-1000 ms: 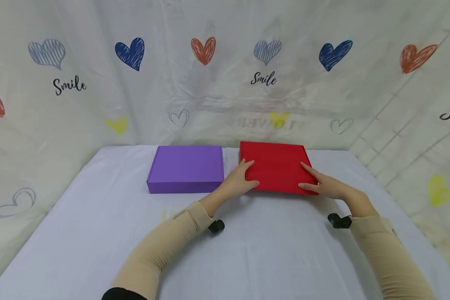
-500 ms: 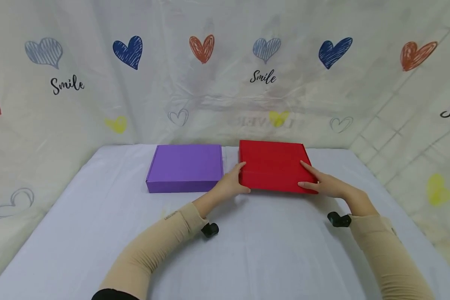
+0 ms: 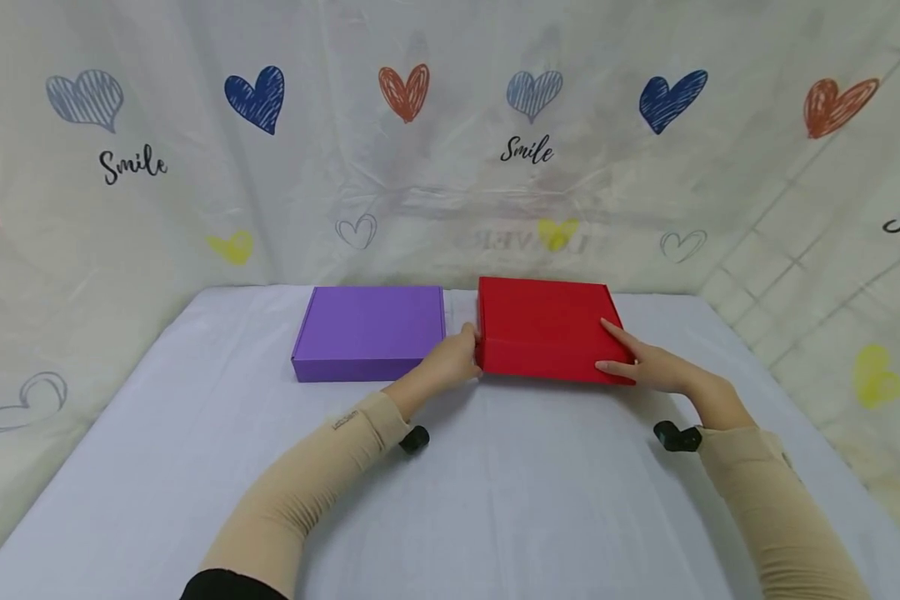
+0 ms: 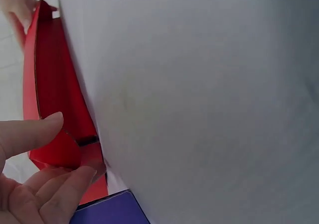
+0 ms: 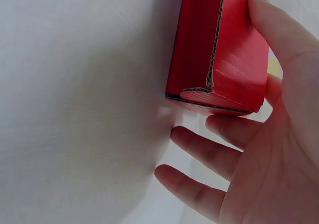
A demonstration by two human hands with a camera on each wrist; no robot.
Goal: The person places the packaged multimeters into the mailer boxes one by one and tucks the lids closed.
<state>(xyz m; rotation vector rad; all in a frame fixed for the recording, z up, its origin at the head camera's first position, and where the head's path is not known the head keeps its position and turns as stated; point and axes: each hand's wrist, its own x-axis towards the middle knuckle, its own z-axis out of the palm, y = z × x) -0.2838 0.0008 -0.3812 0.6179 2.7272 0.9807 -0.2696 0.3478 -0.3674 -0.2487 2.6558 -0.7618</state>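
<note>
A red cardboard box (image 3: 551, 325) lies at the back of the white-covered table. My left hand (image 3: 450, 358) is at its front left corner. In the left wrist view, the thumb and fingers pinch a rounded side flap (image 4: 62, 149) of that box. On the right end, my right hand (image 3: 660, 368) rests with spread fingers on the top. The right wrist view shows the thumb (image 5: 284, 30) pressing the lid, while the other fingers extend straight beside the end panel. A purple box (image 3: 371, 321) lies left of the red one, partly behind my left wrist.
The white-covered table (image 3: 540, 500) runs up to a pale wall sheet (image 3: 450, 167) printed with hearts and "Smile". Black wrist cameras (image 3: 677, 437) sit below both cuffs. A narrow gap separates the purple and red boxes.
My left hand has slid left off the red box's top to its left front corner, and its fingers have closed there. The right hand and both boxes stay in place.
</note>
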